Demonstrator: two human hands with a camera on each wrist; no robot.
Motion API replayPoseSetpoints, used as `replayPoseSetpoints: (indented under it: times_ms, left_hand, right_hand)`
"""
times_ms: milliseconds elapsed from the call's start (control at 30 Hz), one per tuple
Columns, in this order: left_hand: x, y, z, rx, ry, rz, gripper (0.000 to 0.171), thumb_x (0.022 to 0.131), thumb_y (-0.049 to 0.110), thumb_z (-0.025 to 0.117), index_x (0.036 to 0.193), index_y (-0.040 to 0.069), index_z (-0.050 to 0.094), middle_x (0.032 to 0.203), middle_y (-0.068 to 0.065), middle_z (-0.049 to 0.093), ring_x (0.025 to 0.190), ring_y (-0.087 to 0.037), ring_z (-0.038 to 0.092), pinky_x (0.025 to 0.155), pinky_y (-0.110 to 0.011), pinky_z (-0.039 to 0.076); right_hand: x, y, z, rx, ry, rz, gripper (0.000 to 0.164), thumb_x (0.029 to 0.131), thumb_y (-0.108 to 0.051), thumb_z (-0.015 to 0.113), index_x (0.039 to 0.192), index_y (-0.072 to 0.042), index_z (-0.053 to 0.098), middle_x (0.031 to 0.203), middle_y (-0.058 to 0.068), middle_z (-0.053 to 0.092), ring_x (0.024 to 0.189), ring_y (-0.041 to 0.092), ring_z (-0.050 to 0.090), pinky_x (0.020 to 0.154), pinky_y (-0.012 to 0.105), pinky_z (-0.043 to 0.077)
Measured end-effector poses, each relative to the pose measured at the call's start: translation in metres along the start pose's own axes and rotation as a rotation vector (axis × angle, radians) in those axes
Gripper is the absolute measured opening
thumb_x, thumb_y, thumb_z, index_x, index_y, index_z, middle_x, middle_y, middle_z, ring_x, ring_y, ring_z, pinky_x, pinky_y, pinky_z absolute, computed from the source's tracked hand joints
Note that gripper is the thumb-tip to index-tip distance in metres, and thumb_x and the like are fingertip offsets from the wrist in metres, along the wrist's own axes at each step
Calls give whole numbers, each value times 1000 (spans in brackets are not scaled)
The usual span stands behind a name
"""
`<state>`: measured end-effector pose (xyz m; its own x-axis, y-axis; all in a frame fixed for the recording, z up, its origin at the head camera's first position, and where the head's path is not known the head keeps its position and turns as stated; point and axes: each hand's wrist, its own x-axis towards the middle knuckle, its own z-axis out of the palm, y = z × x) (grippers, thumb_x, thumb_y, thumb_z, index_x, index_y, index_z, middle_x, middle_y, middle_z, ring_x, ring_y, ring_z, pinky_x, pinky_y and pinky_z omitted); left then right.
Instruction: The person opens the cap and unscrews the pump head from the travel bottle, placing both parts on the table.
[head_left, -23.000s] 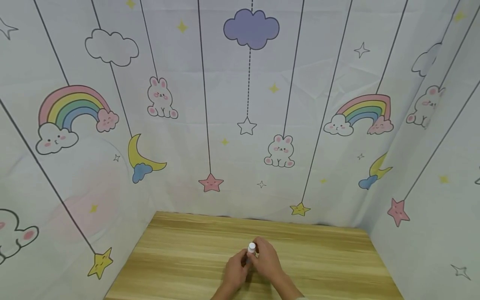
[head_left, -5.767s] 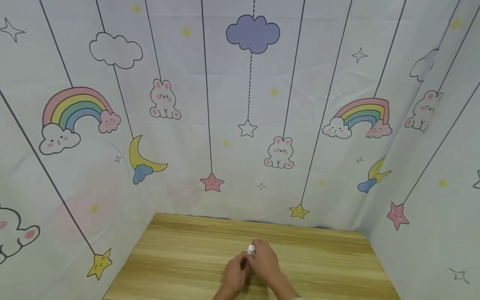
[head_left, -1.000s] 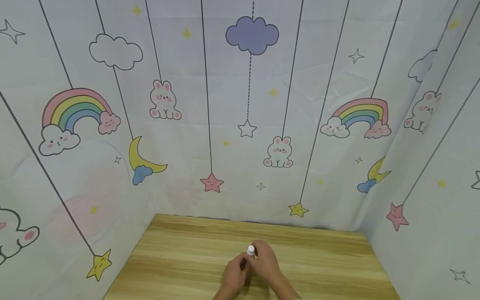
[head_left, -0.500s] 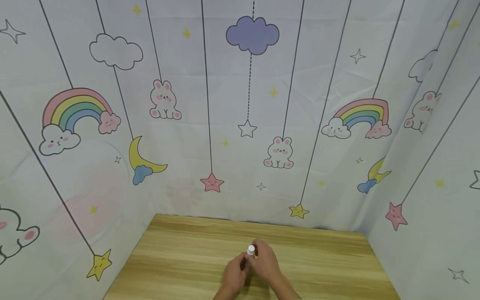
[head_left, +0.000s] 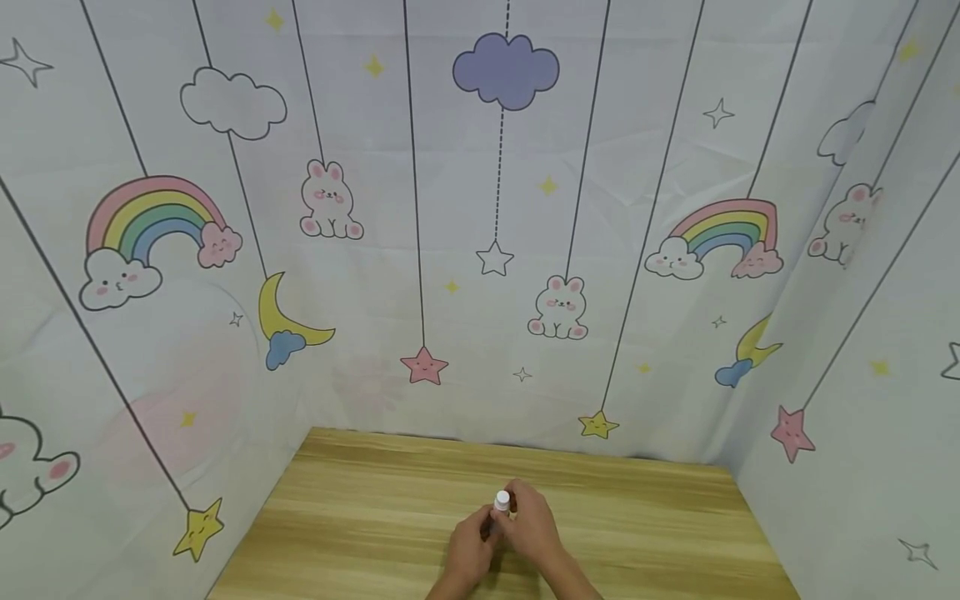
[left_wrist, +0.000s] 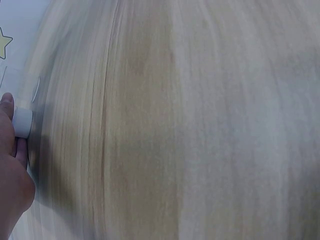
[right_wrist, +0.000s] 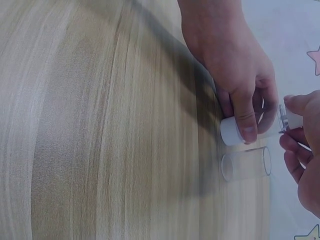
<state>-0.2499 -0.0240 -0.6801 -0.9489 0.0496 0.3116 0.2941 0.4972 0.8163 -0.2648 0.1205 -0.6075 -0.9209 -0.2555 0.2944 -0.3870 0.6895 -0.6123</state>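
A slim upright bottle, with a white top [head_left: 502, 497] and a white base [right_wrist: 231, 131], stands between my two hands over the wooden table. My left hand [head_left: 468, 546] grips its lower part, thumb and fingers wrapped close above the base. Up at the top, my right hand [head_left: 532, 521] pinches the white piece, beside a clear rim [right_wrist: 283, 119] seen in the right wrist view. Fingers hide much of the middle. Close beside the base stands a clear cylinder [right_wrist: 246, 165], hidden in the head view. The left wrist view catches only my left hand [left_wrist: 12, 185] and the base [left_wrist: 22, 122].
The wood-grain table [head_left: 360, 517] stretches around both hands. White cloth walls [head_left: 480, 192] printed with rainbows, rabbits and stars enclose it at the back and on both sides.
Both hands keep nearly the same place and hold around the bottle across the frames. The head view has shifted only slightly since the oldest one.
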Motion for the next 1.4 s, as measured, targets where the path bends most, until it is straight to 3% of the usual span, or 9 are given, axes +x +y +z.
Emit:
replayPoseSetpoints:
  times_ms: [600,1400]
  left_hand:
    - [1,2,-2,-6,7,14,26,93,7,80,118,12,74,112,-7,79,101,-22,76,84,-37,63]
    - [0,3,-2,-23,3,19,27,94,6,80,120,9,74,111,-8,79,101,-25,76,83,-37,64]
  right_hand:
    - [-1,2,1,4,32,-57,23,89,-14,86,97,-15,64,89,-6,58,83,12,55,67,26,48]
    - [-3,0,-2,34,7,-60,20,92,-9,82,102,-13,65,93,-5,60,86,11,56,70,27,52]
